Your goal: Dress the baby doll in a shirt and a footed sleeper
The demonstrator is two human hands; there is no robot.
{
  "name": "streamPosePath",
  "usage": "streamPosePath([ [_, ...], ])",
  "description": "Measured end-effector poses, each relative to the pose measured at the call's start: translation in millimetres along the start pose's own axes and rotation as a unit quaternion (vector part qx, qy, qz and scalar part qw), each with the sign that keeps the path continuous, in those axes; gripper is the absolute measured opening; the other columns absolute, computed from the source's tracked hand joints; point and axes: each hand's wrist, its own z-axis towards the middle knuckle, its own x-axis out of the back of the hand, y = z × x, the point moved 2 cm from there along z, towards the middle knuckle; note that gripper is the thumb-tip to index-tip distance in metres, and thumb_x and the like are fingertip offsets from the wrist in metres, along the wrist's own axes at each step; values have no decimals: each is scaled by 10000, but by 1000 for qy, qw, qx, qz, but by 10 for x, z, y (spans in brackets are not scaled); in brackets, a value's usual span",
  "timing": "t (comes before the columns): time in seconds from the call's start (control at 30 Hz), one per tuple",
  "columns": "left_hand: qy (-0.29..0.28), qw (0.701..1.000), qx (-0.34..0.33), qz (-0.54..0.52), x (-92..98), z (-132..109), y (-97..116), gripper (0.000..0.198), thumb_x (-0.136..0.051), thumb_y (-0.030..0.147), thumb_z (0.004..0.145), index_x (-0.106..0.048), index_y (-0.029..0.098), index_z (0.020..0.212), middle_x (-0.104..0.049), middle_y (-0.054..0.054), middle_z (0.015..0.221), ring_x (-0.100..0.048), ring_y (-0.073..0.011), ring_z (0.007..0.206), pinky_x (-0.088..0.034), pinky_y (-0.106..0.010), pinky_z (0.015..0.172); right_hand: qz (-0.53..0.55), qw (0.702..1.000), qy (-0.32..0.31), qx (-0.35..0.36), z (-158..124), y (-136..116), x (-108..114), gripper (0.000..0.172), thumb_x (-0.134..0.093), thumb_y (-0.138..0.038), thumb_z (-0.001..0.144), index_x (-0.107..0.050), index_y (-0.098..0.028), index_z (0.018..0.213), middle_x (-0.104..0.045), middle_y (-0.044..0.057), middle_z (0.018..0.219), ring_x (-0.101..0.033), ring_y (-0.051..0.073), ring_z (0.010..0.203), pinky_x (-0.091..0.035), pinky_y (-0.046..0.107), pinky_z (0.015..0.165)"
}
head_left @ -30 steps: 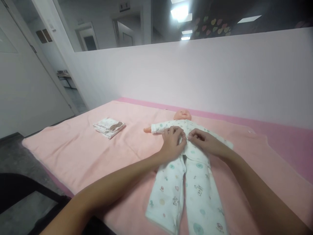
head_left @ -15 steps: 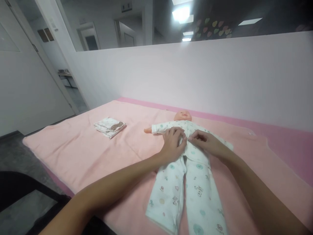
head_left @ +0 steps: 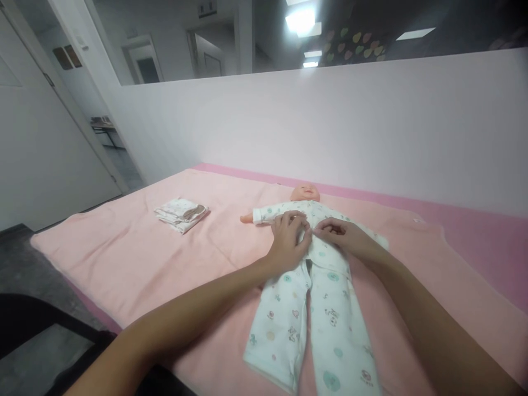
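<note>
A baby doll (head_left: pixel 306 192) lies on its back on a pink blanket (head_left: pixel 124 258), head toward the far wall. It wears a white printed romper (head_left: pixel 305 313) whose legs stretch toward me. My left hand (head_left: pixel 289 239) and my right hand (head_left: pixel 344 236) meet over the doll's belly. Both have their fingers curled, pinching the romper's front edges together at the middle seam. Below my hands the front opening of the romper gapes a little.
A folded printed cloth (head_left: pixel 181 213) lies on the blanket to the left of the doll. A pale partition wall (head_left: pixel 371 126) stands right behind the bed. The bed's left edge drops to a dark floor (head_left: pixel 25 275), with a door beyond.
Both hands stay at the romper's middle seam, fingers working slightly. The view has shifted a little; the doll has not moved.
</note>
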Motion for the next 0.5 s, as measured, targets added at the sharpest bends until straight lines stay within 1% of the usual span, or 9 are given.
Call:
streamPosePath([
  [0.1,3,1000,3,-3,-4,-2,-6,87,-518,297,1027,-594,256,1019,-583,-42,1316,-471,-282,1222,-363,-495,1089,30,999,-14,-9,-4,15,26,426,-784,-642,806,-778,-246,962,-729,63,1062,-630,250,1003,-526,352,854],
  [0.23,10,1000,5,-10,-12,-3,-13,79,-522,289,1023,-590,253,1006,-597,-40,1282,-479,-275,1207,-368,-487,1087,29,999,-4,-32,9,32,49,456,-765,-676,805,-792,-246,954,-735,63,1021,-634,259,959,-534,376,834],
  [0.3,11,1000,5,-14,-13,-2,-14,78,-526,293,1023,-591,253,1005,-599,-38,1279,-477,-274,1208,-370,-483,1089,28,999,-5,-39,13,27,42,455,-785,-668,786,-795,-245,953,-737,65,1010,-635,271,972,-533,387,843],
  [0.43,12,1000,10,-16,-11,1,-15,69,-543,291,1017,-601,256,1004,-604,-34,1277,-479,-277,1212,-366,-486,1091,42,999,-10,-30,5,18,19,432,-812,-624,777,-783,-235,960,-732,78,1087,-632,285,1049,-528,388,885],
  [0.5,13,1000,11,-17,-11,2,-13,64,-549,281,1013,-604,254,994,-607,-34,1269,-484,-277,1205,-363,-489,1089,56,998,1,-26,1,33,14,437,-825,-613,768,-765,-234,979,-721,68,1037,-635,258,1001,-529,364,857],
])
